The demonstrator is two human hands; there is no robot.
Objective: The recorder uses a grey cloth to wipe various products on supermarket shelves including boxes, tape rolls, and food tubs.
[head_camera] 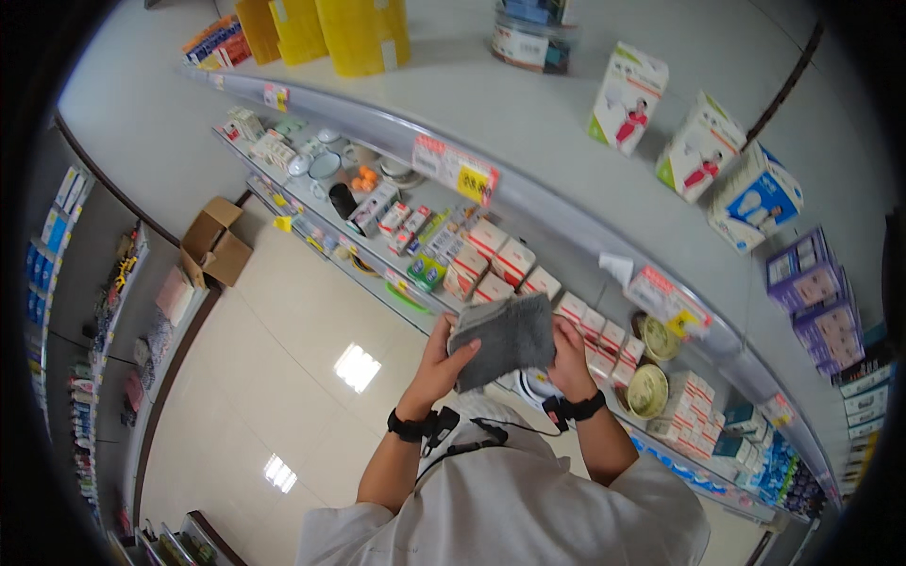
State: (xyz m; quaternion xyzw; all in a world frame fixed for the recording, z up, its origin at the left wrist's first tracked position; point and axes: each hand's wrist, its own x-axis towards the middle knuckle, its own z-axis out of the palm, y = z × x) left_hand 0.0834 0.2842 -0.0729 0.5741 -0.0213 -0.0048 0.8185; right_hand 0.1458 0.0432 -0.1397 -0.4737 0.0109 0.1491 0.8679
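Observation:
A folded grey cloth (504,339) is held up in front of my body, over the edge of a store shelf. My left hand (442,357) grips its left side, with the thumb on top. At its right edge my right hand (568,354) closes on the cloth, its fingers partly hidden. Just beyond the cloth, small white boxes with red stripes (511,262) stand in rows on the lower shelf. Green-patterned bowls (647,391) lie to the right of my right hand. Both wrists wear black straps with small devices and a cable.
The upper shelf's edge (559,230) with price tags curves across the view. On it stand light bulb boxes (628,99), purple boxes (803,272) and yellow tape rolls (364,35). An opened cardboard box (216,244) sits at the left, near another stocked shelf (106,304) across the tiled floor (283,375).

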